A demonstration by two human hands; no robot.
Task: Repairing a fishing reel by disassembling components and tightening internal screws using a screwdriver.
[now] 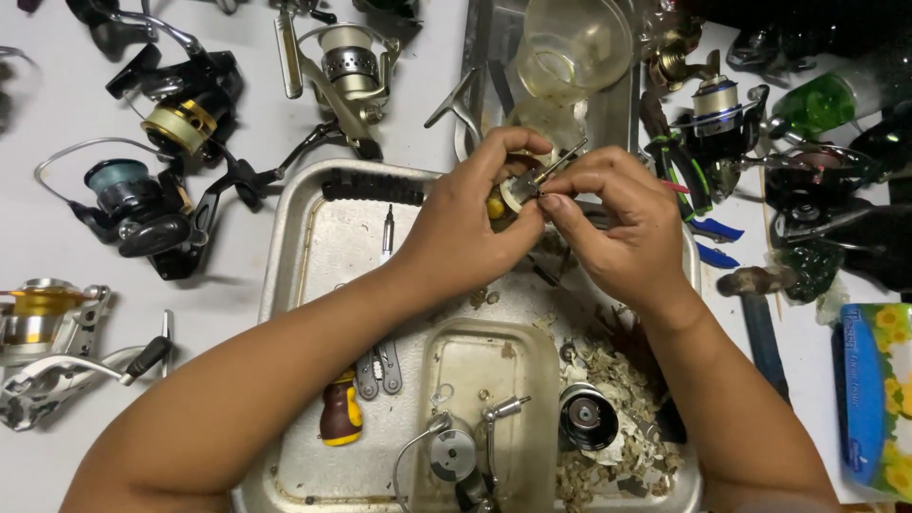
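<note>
My left hand (pixel 470 223) and my right hand (pixel 613 223) meet above the far edge of a metal tray (pixel 285 237). Together they pinch a small metal reel part (pixel 532 180) with a thin shaft sticking up to the right. The left fingers curl over its top; the right thumb and forefinger grip it from the right. A yellow bit shows just below the left fingers. Under my forearms, in the tray, lie a clear plastic lid (pixel 489 366), a dismantled reel body (pixel 454 456) and a black spool (pixel 587 418).
Several fishing reels lie on the white table: black ones (pixel 180 104) and a gold one (pixel 38 323) at left, more at right (pixel 717 119). A clear cup (pixel 570 47) stands behind. Pliers (pixel 380 366), a small screwdriver (pixel 339 413), a hammer (pixel 760 313) and a tissue pack (pixel 879 399) lie near.
</note>
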